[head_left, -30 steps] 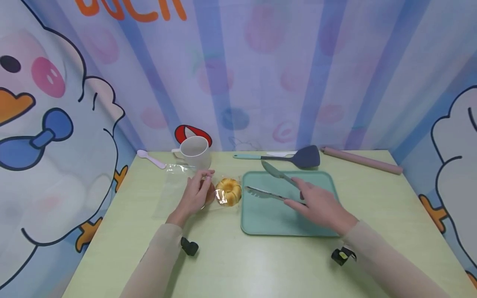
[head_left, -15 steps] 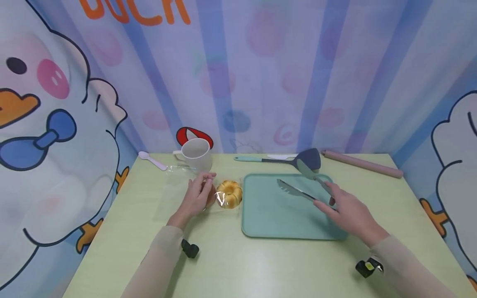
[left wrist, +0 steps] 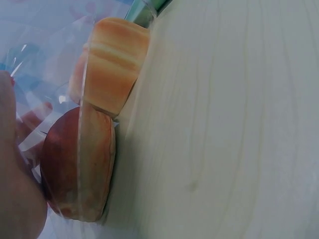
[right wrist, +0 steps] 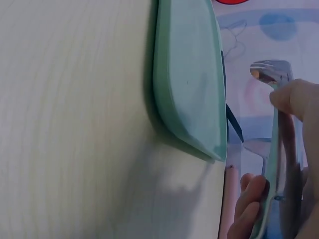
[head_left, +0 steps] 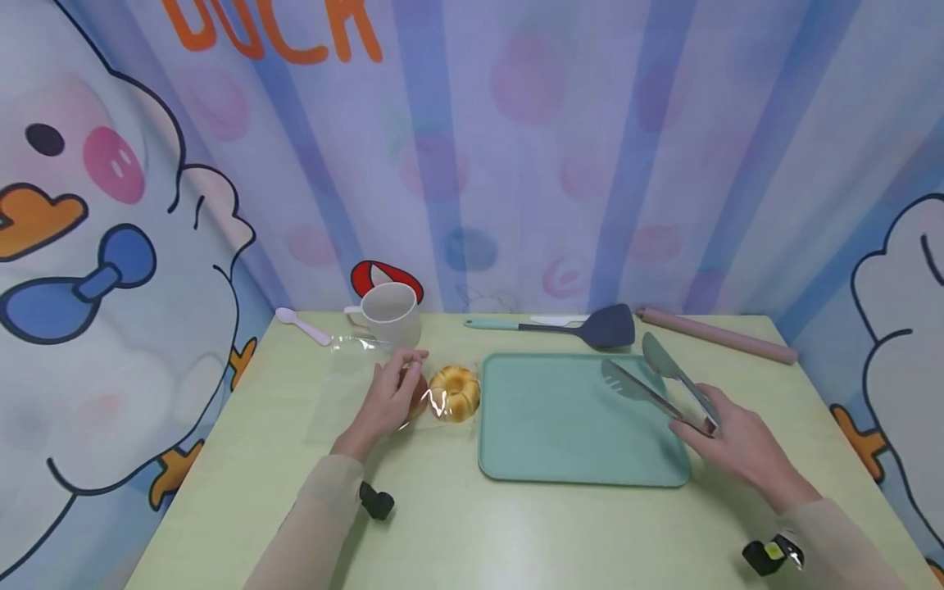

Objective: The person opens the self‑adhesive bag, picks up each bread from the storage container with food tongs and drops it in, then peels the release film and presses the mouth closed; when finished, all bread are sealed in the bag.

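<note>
My left hand (head_left: 385, 399) pinches a clear plastic bag (head_left: 347, 393) at the left of the table, bent over a brown bun (left wrist: 75, 167) inside it. A golden ring-shaped bread (head_left: 454, 393) lies beside the bun under the same film, close to the tray's left edge; the left wrist view shows the two breads touching. From above, the hand covers most of the bun. My right hand (head_left: 745, 442) grips a pair of metal tongs (head_left: 664, 365) with green backs, held over the right end of the green tray (head_left: 568, 426). The tongs' arms are spread, with nothing between them.
A white mug (head_left: 391, 315) stands behind the left hand, with a lilac spoon (head_left: 302, 327) to its left. Along the back edge lie a dark spatula (head_left: 608, 326), a white knife-like utensil (head_left: 553, 320) behind it, and a pink rolling pin (head_left: 719, 336).
My right hand has carried the tongs rightward, from near the ring-shaped bread across the tray to its right end. The left hand and both breads have stayed in place.
</note>
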`<state>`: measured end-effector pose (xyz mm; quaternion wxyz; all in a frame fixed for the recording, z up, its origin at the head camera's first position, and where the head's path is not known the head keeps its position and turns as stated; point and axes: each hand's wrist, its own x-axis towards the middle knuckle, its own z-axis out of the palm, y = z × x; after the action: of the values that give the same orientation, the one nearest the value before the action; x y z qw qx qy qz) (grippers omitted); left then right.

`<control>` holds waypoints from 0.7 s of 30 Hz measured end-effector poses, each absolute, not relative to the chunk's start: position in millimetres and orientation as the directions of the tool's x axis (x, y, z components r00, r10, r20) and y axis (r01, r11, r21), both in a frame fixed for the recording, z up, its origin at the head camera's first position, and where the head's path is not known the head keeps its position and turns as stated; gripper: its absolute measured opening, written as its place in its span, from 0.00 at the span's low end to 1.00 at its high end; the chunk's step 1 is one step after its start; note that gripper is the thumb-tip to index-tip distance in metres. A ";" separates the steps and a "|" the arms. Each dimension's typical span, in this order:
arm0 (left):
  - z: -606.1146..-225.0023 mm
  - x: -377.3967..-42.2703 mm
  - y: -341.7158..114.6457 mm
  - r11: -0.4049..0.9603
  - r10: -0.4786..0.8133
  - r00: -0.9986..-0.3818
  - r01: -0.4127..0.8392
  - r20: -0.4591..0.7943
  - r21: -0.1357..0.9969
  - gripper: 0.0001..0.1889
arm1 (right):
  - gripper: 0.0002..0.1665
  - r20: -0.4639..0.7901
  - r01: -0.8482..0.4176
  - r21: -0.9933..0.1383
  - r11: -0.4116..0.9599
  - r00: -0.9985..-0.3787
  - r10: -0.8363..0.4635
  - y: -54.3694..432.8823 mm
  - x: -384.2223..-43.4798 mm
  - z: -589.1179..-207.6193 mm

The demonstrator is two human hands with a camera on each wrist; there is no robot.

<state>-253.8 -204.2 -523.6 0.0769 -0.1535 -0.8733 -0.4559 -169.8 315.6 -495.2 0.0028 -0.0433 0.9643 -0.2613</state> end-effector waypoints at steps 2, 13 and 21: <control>-524.6 -253.1 -204.2 0.537 0.195 -0.943 0.332 0.268 0.776 0.14 | 0.48 0.017 -0.069 -0.502 0.862 -0.997 -0.070 320.6 -168.3 -497.3; -524.0 -252.6 -203.4 0.533 0.186 -0.945 0.328 0.271 0.780 0.15 | 0.52 -0.014 0.020 -0.506 0.862 -1.000 0.016 338.9 -164.4 -506.7; -524.5 -252.4 -202.6 0.533 0.187 -0.940 0.340 0.284 0.775 0.13 | 0.44 0.021 0.131 -0.528 0.839 -0.986 0.167 351.6 -160.3 -516.5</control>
<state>-252.4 -202.6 -524.5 0.0831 -0.1512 -0.8715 -0.4590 -160.3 351.6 -516.5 -0.0329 0.0776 0.9583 -0.2731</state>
